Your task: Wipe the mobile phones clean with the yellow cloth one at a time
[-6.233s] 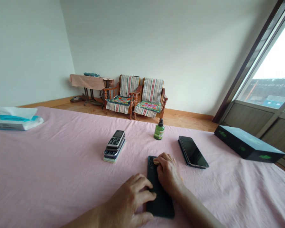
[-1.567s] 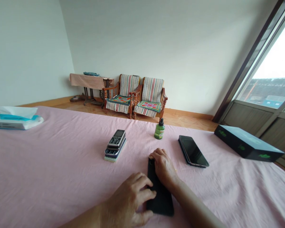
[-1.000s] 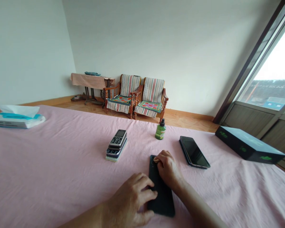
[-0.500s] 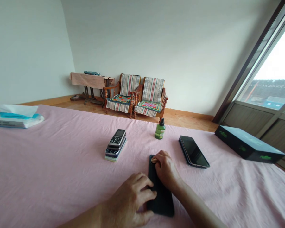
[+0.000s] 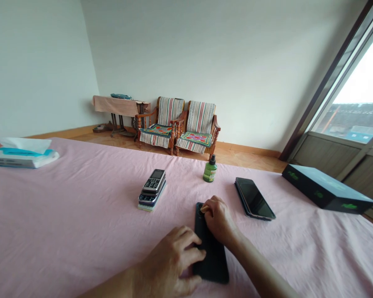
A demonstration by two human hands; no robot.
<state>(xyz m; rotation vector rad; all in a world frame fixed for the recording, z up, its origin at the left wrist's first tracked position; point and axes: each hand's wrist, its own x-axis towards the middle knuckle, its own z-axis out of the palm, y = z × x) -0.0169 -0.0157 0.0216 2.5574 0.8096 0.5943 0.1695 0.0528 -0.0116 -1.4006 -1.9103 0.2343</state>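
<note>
The dark phone point(image 5: 211, 260) lay camera side up toward the table's point(image 5: 90, 215) near edge. The left hand point(image 5: 175, 261), fingers spread, touched its left side. The right hand point(image 5: 220, 222) pinched a small pale item point(image 5: 204, 209) against the camera end; a green bottle point(image 5: 209, 172) stood near the far edge.

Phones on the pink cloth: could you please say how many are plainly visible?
4: the dark phone under the left hand and right hand; black phone at right; upper keypad phone and lower keypad phone stacked at left. More may be hidden beneath.

A home's sitting room, with cushioned wooden armchairs point(image 5: 194, 124) and tiled floor point(image 5: 233, 156).
</note>
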